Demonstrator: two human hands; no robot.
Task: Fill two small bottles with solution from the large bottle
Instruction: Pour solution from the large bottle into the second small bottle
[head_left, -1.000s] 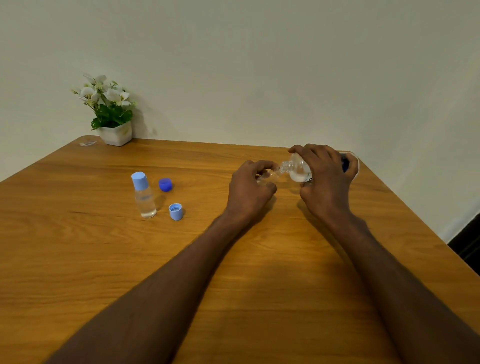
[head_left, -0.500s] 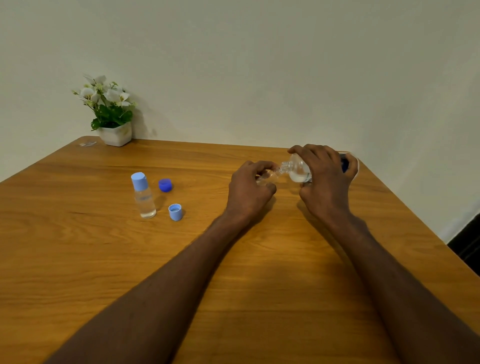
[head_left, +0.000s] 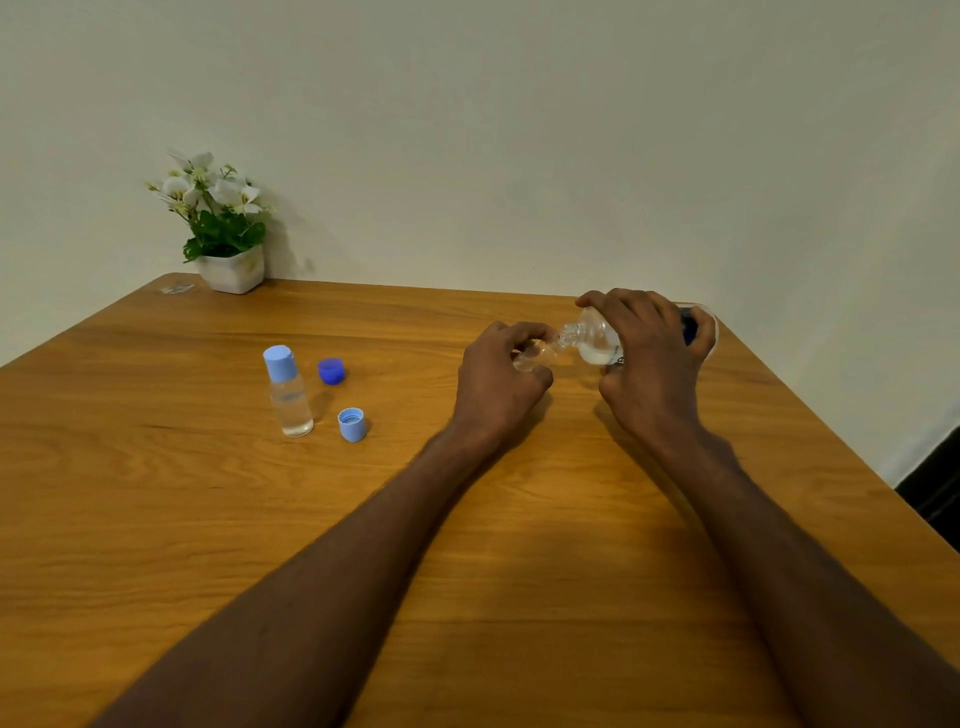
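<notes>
Your right hand (head_left: 652, 364) grips the large bottle (head_left: 597, 340), fingers curled over the top of its clear body and thumb tucked underneath. You hold it tipped over toward 9 o'clock, with its threaded open neck pointing left and slightly down. A little clear liquid pools in the lower side of its shoulder. A dark blue patch shows past your knuckles at the bottle's far end; what it is cannot be told.

Your left hand (head_left: 501, 387) is curled around the open small bottle (head_left: 530, 357), which is mostly hidden behind your fingers and thumb. Only a bit of clear glass shows at the mouth, and it sits right at the large bottle's neck, touching or almost touching. Whether liquid is running across cannot be seen. Both hands sit at about 1 o'clock on the wooden table (head_left: 208, 519).

At 10 o'clock from your left hand, well apart from it, the capped small bottle (head_left: 288, 392) stands upright with clear liquid inside and a light blue cap on. Just beside it at 2 o'clock lies a dark blue cap (head_left: 331, 371). At its 4 o'clock lies a light blue cap (head_left: 352, 424), open side up.

A potted plant (head_left: 223, 228) with white flowers stands at the table's far left corner, against the wall.
</notes>
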